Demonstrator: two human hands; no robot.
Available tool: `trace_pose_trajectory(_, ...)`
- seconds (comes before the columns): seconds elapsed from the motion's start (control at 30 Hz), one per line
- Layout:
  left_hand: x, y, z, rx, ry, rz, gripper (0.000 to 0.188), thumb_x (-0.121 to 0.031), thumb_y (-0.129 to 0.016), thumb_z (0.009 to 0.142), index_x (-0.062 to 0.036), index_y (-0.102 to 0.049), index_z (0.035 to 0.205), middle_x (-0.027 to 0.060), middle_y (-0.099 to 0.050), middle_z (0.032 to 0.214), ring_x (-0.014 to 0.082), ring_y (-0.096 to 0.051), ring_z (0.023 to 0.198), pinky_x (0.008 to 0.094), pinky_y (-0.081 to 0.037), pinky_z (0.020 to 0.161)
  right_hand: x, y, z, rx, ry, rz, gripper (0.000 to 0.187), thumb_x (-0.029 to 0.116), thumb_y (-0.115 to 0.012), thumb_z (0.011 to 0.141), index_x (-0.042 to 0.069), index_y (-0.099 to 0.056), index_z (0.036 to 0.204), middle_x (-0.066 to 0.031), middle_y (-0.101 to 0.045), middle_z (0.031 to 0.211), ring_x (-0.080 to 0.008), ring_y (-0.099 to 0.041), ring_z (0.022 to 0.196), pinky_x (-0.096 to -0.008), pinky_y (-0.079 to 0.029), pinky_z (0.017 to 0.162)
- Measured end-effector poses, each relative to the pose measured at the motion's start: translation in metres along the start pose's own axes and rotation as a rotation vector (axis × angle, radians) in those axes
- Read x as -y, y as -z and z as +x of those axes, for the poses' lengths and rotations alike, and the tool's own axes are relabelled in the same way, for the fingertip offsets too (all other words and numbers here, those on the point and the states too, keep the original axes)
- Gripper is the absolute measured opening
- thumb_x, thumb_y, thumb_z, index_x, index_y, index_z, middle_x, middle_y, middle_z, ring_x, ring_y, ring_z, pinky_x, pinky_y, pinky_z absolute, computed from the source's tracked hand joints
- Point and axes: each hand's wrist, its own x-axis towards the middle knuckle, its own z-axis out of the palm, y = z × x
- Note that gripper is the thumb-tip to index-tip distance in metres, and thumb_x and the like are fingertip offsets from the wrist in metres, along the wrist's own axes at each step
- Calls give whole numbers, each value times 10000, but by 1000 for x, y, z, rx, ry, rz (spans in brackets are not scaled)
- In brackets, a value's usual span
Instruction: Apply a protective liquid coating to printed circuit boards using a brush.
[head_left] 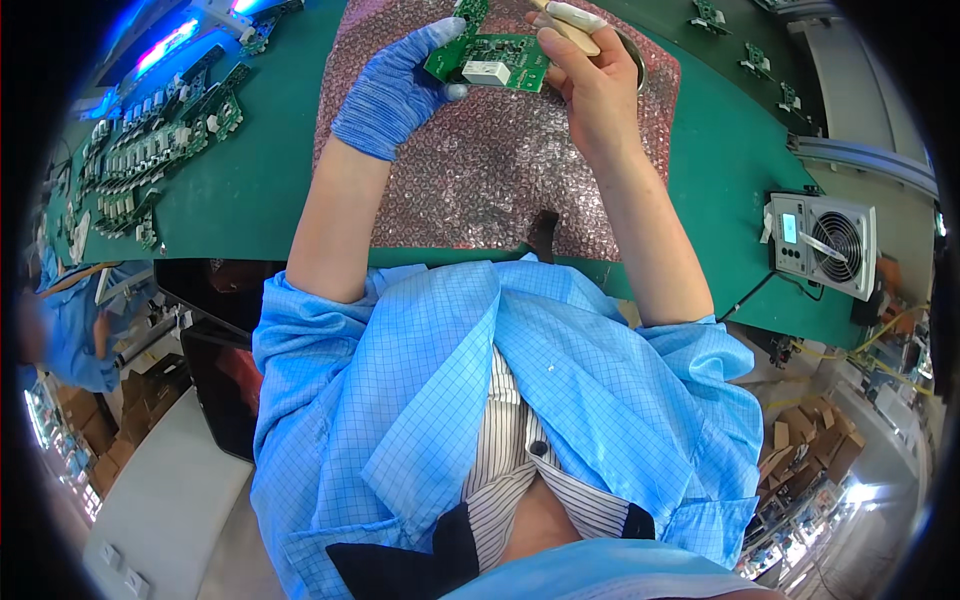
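Note:
My left hand (pixel 397 85), in a blue knitted glove, is closed on a green circuit board (pixel 510 58) by its left edge. The board carries a white block-shaped component and small parts, and a second upright green board piece (pixel 470 14) rises at its left. My bare right hand (pixel 600 85) is closed around a pale, wooden-looking handle (pixel 572 36) beside the board's right edge. White covering shows on a fingertip of that hand. The tool's working end cannot be made out. Behind the right hand a round dark rim (pixel 640 62) partly shows.
Pink bubble wrap (pixel 470 180) lies on the green mat (pixel 270 150). Several circuit boards (pixel 160 150) stand in rows at left, near bright blue lights. More boards (pixel 755 60) lie at far right. A fan-fitted white device (pixel 822 243) with a cable sits at the right edge.

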Motion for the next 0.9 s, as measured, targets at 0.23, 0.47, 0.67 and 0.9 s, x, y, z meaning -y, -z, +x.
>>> trace_pose_trajectory(0.23,3,-1,2,211,-228,378,389,-282,-570,778,-24,-499,1061,95,-560,968,188,-562,858,263,-484,646,-1,21,-3,-15,146,-66,356,41,-622,713,29,-510,1051,-82,-567,1004,-129,-543,878,-236,-439,740)
trace_pose_trajectory(0.47,-2,11,1,251,120,-189,393,-224,-415,869,-21,-377,1203,144,-485,1140,230,-519,981,337,-445,808,10,111,-51,-373,448,-280,273,13,-582,726,38,-540,995,-32,-578,924,-75,-518,807,-215,-424,696)
trace_pose_trajectory(0.67,11,-5,6,260,220,-94,317,-197,-451,859,-21,-464,1123,120,-558,1033,200,-570,881,295,-497,703,47,225,-141,-1059,846,-605,250,-9,-550,743,20,-516,989,-59,-568,956,-76,-504,768,-198,-418,653)
trace_pose_trajectory(0.9,15,-12,10,233,220,-20,320,-200,-465,851,-22,-470,1117,118,-565,1014,197,-572,876,300,-494,708,63,357,-226,-1534,1016,-510,247,-42,-535,712,-20,-511,958,-105,-566,940,-151,-549,794,-269,-457,695)
